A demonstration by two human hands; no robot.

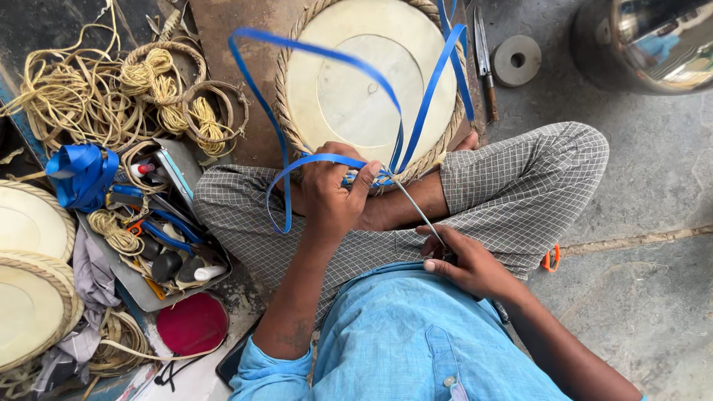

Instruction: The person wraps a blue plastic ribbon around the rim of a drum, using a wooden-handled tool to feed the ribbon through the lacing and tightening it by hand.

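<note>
A round pale disc with a woven rope rim rests against my crossed legs. My left hand grips its near rim and pinches a blue plastic strap that loops up over the disc. My right hand holds a thin metal needle tool, whose tip points into the rim beside my left thumb.
Coils of tan rope lie at the upper left. A metal tray holds a blue strap roll and small tools. Two rimmed discs sit at the left edge. A knife, a grey ring, a steel pot and a red lid lie around.
</note>
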